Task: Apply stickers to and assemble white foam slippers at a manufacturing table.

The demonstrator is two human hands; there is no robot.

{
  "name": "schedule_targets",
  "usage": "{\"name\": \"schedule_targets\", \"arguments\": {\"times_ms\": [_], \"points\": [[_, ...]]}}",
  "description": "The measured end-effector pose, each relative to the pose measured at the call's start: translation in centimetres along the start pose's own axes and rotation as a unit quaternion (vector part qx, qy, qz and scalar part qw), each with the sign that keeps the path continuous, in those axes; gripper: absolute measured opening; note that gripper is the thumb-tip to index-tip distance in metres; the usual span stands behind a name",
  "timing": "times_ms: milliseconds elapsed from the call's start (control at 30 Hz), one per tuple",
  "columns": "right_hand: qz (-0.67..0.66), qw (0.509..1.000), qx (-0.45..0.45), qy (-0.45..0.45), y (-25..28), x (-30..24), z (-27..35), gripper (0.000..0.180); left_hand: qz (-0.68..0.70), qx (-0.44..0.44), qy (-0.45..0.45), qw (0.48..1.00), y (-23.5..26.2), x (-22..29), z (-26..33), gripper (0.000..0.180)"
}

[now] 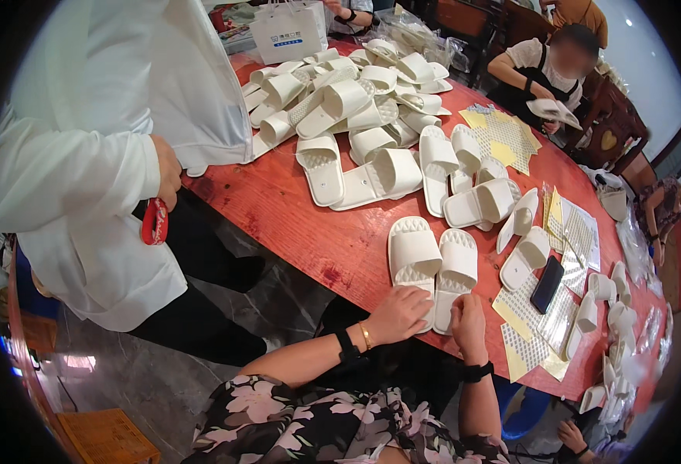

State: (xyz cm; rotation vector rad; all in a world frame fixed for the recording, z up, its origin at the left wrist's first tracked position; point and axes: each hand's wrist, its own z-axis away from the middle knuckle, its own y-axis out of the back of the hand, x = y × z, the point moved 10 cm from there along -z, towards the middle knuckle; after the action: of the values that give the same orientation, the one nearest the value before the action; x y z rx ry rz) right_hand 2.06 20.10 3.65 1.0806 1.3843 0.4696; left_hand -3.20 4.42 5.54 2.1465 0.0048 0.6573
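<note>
Slippers, one cream pair, side by side at the near edge of the red counter (278, 203): left slipper (415, 251) and right slipper (458, 259). From my feed, long axes run away from the wearer, toes to the far side, heels back at the wrists, both a touch slanted. Main relation I log: heels lie right at the fingers, bands lie beyond, further up the soles. Left grip (401, 315) is the nearer to left slipper, fingers half curled at its heel, apparently touching; can't tell that it has hold of anything. Right grip (468, 321) is the nearer to right slipper, at its heel, thumb and fingers drawn close; can't tell from here if something small is pinched.

Outward: loose slipper (520, 269) to the right, then dark phone (547, 284) on patterned sheets (514, 309); slipper pile (344, 100) beyond the pair, mostly leftward. Co-worker in white (108, 178) at left, second co-worker (561, 87) across, handling another slipper (554, 112)
</note>
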Motion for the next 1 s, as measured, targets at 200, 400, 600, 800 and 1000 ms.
{"name": "schedule_targets", "arguments": {"times_ms": [200,400,600,800,1000], "points": [[-0.024,0.999,0.019,0.013,0.2,0.0,0.0,0.011,0.032,-0.044,-0.034,0.998,-2.8,1.5,-0.9,0.045],[-0.020,1.000,0.000,0.023,0.2,0.0,0.2,0.011,0.041,-0.047,-0.025,0.998,-2.8,1.8,-0.8,0.046],[-0.021,0.999,0.006,0.032,0.6,-0.3,0.8,0.010,0.045,-0.054,-0.021,0.997,-3.3,2.1,-0.6,0.046],[-0.037,0.999,-0.005,-0.017,-0.3,1.6,0.4,0.010,0.026,-0.062,-0.032,0.997,-4.0,1.6,-1.2,0.043],[-0.153,0.988,0.029,0.001,2.3,1.0,2.6,0.007,0.011,-0.077,-0.018,0.997,-3.6,0.9,-1.3,0.046]]}}
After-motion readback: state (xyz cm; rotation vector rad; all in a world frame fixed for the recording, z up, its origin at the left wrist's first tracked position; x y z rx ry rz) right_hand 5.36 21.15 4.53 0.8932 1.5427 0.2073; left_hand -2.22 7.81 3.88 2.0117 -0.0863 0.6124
